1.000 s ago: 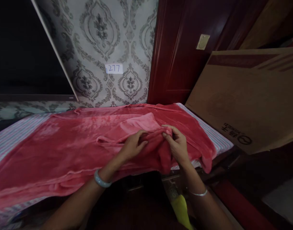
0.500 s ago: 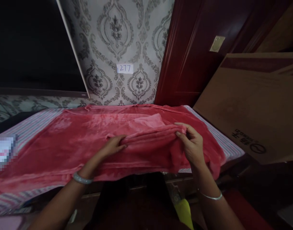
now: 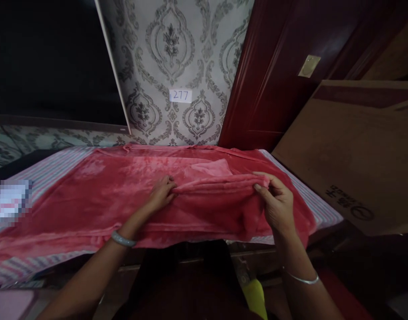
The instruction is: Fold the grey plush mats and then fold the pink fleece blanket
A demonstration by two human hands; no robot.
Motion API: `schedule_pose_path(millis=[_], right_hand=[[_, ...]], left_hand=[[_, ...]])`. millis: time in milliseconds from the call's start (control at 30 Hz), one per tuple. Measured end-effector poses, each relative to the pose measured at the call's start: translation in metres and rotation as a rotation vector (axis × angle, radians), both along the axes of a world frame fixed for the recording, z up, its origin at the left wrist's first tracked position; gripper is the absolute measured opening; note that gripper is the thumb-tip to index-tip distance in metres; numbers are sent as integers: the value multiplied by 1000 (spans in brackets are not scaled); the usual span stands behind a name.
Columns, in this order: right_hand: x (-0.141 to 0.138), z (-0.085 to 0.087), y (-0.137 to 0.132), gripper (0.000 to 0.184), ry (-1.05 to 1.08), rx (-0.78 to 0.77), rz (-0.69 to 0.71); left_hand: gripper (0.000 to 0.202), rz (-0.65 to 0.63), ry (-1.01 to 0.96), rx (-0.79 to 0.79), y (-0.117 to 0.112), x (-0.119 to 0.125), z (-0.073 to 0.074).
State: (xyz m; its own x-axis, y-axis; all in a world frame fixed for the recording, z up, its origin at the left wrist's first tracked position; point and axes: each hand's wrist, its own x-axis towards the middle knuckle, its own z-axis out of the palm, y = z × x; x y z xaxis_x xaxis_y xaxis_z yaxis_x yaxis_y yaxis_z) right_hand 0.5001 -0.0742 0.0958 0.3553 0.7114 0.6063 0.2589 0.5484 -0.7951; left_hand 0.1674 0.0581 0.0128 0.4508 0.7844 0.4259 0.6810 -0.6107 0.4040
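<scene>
A red plush garment (image 3: pixel 210 209) with paler pink patches lies spread out in the head view, its exact kind not clear. Near its middle, my left hand (image 3: pixel 162 194) is closed on the left end of a gathered fold, fingers curled and partly hidden. My right hand (image 3: pixel 279 202) pinches the other end of that fold between thumb and fingers. Between the two hands the fold is stretched and slightly raised, with cloth hanging down towards me. A lighter pink section (image 3: pixel 212 169) shows just behind the fold.
Under the garment is a striped cloth (image 3: pixel 65 162) on a table. A cardboard box (image 3: pixel 357 146) leans at the right beside a dark red door frame (image 3: pixel 253 102). A television (image 3: pixel 50 58) stands back left. A paper marked 277 (image 3: pixel 180 96) is on the wall.
My left hand has shifted slightly up and its fingers have curled in at the fold's end. My right hand keeps its pinch. The whole view has moved a little.
</scene>
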Motion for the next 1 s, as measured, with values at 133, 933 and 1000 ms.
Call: schedule_pose_path(millis=[133,933,1000], right_hand=[[10,-5,1,24,17,1,-18],[77,-59,9,53,105,-409,120],[77,-50,6,49,-38,-419,156]], left_hand=[[5,48,15,-32,6,2,3],[14,16,180,29,36,27,48],[16,19,198,25,38,28,48]])
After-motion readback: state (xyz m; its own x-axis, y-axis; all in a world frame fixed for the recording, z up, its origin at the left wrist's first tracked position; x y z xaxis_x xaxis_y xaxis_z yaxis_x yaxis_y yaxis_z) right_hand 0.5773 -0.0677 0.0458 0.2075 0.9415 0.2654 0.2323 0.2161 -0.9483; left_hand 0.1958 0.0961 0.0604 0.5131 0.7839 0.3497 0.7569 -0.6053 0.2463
